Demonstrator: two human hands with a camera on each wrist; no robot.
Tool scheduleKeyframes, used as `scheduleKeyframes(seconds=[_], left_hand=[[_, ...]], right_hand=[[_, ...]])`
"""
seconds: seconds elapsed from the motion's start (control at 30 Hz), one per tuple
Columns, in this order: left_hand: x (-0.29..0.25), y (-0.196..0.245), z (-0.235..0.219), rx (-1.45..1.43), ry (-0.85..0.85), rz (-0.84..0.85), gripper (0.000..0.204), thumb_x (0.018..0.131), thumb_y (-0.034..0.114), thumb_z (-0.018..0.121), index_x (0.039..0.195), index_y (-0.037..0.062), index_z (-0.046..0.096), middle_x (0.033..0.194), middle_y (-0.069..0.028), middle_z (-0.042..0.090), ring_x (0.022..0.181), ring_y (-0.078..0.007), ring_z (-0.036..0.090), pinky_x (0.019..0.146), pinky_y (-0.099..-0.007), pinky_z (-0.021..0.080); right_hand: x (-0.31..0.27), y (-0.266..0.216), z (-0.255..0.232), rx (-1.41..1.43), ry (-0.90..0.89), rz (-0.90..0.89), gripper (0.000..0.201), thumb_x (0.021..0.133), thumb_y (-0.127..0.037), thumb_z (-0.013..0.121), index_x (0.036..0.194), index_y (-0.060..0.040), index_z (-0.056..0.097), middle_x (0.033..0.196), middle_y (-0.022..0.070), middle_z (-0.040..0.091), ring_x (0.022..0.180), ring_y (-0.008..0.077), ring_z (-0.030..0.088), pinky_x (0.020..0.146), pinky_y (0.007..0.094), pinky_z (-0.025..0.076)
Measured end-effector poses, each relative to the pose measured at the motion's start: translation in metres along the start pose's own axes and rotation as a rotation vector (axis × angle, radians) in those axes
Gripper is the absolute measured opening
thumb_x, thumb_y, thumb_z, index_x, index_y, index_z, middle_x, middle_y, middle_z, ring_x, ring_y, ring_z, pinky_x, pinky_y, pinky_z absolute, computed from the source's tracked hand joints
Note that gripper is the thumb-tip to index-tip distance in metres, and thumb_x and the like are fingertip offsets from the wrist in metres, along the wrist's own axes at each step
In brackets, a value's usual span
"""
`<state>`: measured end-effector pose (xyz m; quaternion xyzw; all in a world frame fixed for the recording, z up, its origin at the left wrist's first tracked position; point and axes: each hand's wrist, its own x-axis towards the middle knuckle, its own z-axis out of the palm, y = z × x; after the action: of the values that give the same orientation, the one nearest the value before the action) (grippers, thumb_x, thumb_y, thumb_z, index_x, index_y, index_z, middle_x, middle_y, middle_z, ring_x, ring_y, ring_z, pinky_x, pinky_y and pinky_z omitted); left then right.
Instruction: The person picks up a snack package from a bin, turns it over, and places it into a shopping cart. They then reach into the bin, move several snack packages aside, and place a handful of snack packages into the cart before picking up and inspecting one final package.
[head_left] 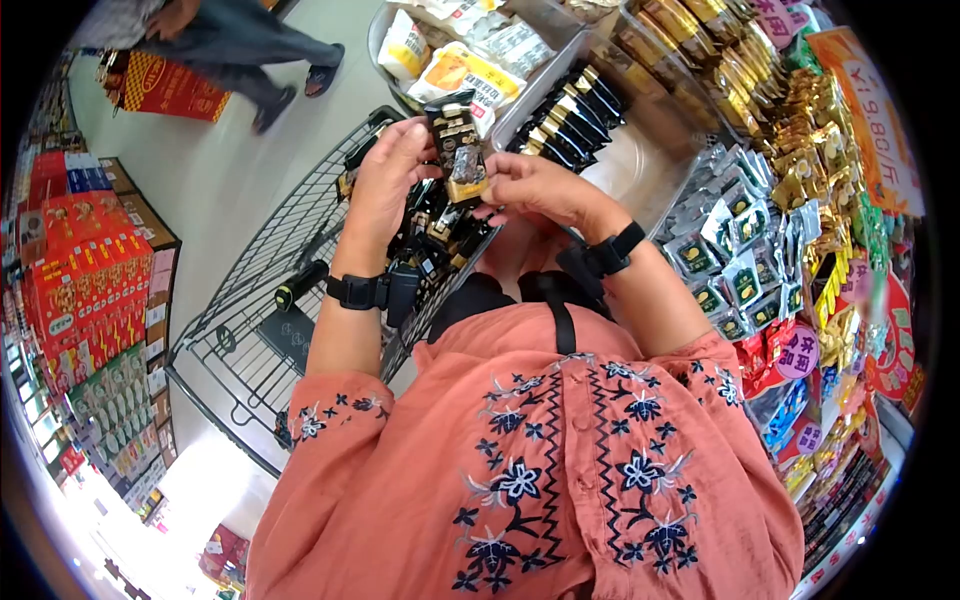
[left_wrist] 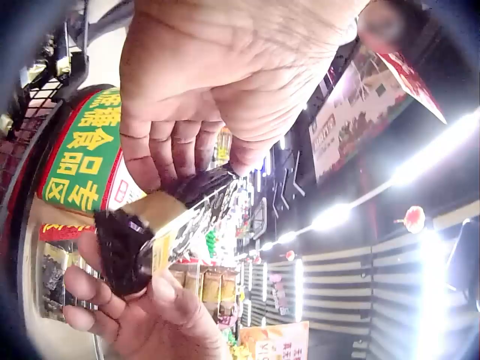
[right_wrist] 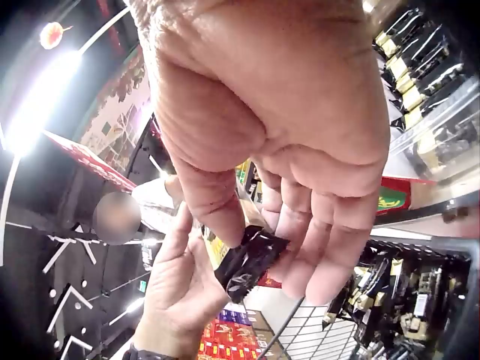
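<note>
A small black-and-gold snack packet (head_left: pixel 463 150), shiny with crimped ends, is held up between both hands over the shopping cart. My left hand (head_left: pixel 395 165) grips its upper end between thumb and fingers. At the lower end, my right hand (head_left: pixel 545 188) pinches the packet with thumb and fingertips. The right wrist view shows the black crimped end (right_wrist: pixel 251 262) against the right thumb. Below the hands, several similar black-and-gold packets (head_left: pixel 440 225) lie in the cart. More black packets (head_left: pixel 575 125) stand in a row in a clear bin to the right.
The wire shopping cart (head_left: pixel 280 232) stands at the left front. White-and-yellow bags (head_left: pixel 465 75) fill a bin ahead. Silver-green packets (head_left: pixel 740 250) and gold packets (head_left: pixel 800 130) crowd the right side. Red boxes (head_left: pixel 90 290) are stacked at left; a person's legs (head_left: pixel 250 55) show beyond.
</note>
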<state>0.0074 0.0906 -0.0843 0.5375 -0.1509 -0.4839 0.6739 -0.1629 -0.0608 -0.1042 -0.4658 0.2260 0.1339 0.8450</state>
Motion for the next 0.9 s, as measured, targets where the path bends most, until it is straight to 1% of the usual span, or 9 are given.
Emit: scheduleKeyframes(seconds=[0.13, 0.37, 0.43, 0.53, 0.6, 0.63, 0.67, 0.73, 0.9], left_hand=[[0.009, -0.001, 0.019, 0.142, -0.112, -0.043, 0.04, 0.098, 0.025, 0.061, 0.128, -0.001, 0.054, 0.111, -0.0044, 0.063, 0.099, -0.0102, 0.059, 0.086, -0.0255, 0.047], [0.037, 0.014, 0.061, 0.467, -0.222, -0.013, 0.042, 0.093, 0.014, 0.065, 0.128, -0.0027, 0.052, 0.109, -0.0047, 0.061, 0.098, -0.0116, 0.057, 0.089, -0.0261, 0.046], [0.067, 0.022, 0.072, 0.467, -0.314, 0.16, 0.042, 0.092, 0.014, 0.065, 0.128, -0.0033, 0.052, 0.107, -0.0051, 0.061, 0.097, -0.0115, 0.057, 0.088, -0.0262, 0.047], [0.098, 0.031, 0.098, 0.836, -0.494, 0.243, 0.041, 0.089, 0.014, 0.066, 0.126, -0.0016, 0.055, 0.106, -0.0072, 0.062, 0.096, -0.0128, 0.058, 0.084, -0.0275, 0.049], [0.12, 0.008, 0.104, 1.238, -0.604, 0.461, 0.039, 0.085, 0.013, 0.067, 0.121, 0.0023, 0.06, 0.107, -0.0121, 0.063, 0.097, -0.0239, 0.062, 0.087, -0.0331, 0.049], [0.122, 0.001, 0.111, 1.375, -0.673, 0.534, 0.038, 0.083, 0.013, 0.067, 0.12, 0.0039, 0.061, 0.107, -0.0143, 0.063, 0.098, -0.0286, 0.062, 0.088, -0.0353, 0.049], [0.12, -0.007, 0.116, 1.377, -0.745, 0.447, 0.035, 0.081, 0.011, 0.066, 0.116, 0.0066, 0.062, 0.109, -0.0181, 0.061, 0.1, -0.0357, 0.06, 0.09, -0.0389, 0.048], [0.126, -0.03, 0.122, 1.518, -0.823, 0.391, 0.033, 0.079, 0.009, 0.065, 0.112, 0.0075, 0.064, 0.107, -0.0185, 0.062, 0.102, -0.0369, 0.061, 0.089, -0.0432, 0.05], [0.142, -0.075, 0.123, 1.767, -1.028, 0.281, 0.034, 0.078, 0.01, 0.068, 0.112, 0.0101, 0.065, 0.107, -0.0161, 0.066, 0.105, -0.0361, 0.062, 0.089, -0.0441, 0.05]], right_hand=[[-0.004, 0.0, 0.0, 0.026, -0.009, -0.02, 0.031, 0.092, -0.016, 0.065, 0.119, -0.0032, 0.056, 0.106, 0.0045, 0.064, 0.095, 0.0159, 0.067, 0.081, 0.0269, 0.055], [-0.035, -0.011, -0.027, -0.081, 0.116, -0.132, 0.032, 0.092, -0.017, 0.064, 0.118, -0.001, 0.057, 0.104, 0.0089, 0.067, 0.092, 0.0177, 0.068, 0.078, 0.0282, 0.056], [-0.049, -0.018, -0.049, -0.022, 0.364, -0.235, 0.028, 0.093, -0.019, 0.061, 0.114, -0.0014, 0.058, 0.104, 0.0124, 0.068, 0.089, 0.0194, 0.067, 0.077, 0.0317, 0.057], [-0.059, -0.007, -0.088, 0.037, 0.802, -0.298, 0.027, 0.095, -0.023, 0.057, 0.114, -0.004, 0.058, 0.103, 0.01, 0.066, 0.09, 0.0201, 0.065, 0.077, 0.0341, 0.055], [-0.055, 0.017, -0.111, 0.095, 1.0, -0.3, 0.029, 0.095, -0.027, 0.055, 0.115, -0.0053, 0.057, 0.103, 0.0089, 0.064, 0.093, 0.0205, 0.063, 0.077, 0.0355, 0.054], [-0.052, 0.03, -0.116, 0.113, 1.025, -0.261, 0.031, 0.095, -0.029, 0.055, 0.115, -0.0054, 0.057, 0.104, 0.0093, 0.063, 0.094, 0.0206, 0.062, 0.077, 0.0362, 0.053], [-0.049, 0.043, -0.12, 0.132, 1.052, -0.221, 0.033, 0.095, -0.031, 0.055, 0.115, -0.0056, 0.056, 0.105, 0.0096, 0.062, 0.096, 0.0206, 0.061, 0.078, 0.0369, 0.052], [-0.05, 0.057, -0.118, 0.168, 1.079, -0.175, 0.046, 0.093, -0.044, 0.055, 0.118, -0.0045, 0.053, 0.107, 0.0108, 0.058, 0.1, 0.0224, 0.057, 0.079, 0.0391, 0.049], [-0.053, 0.068, -0.113, 0.125, 0.891, 0.033, 0.064, 0.093, -0.057, 0.053, 0.12, 0.0007, 0.051, 0.104, 0.0117, 0.055, 0.096, 0.028, 0.058, 0.078, 0.0399, 0.05]])
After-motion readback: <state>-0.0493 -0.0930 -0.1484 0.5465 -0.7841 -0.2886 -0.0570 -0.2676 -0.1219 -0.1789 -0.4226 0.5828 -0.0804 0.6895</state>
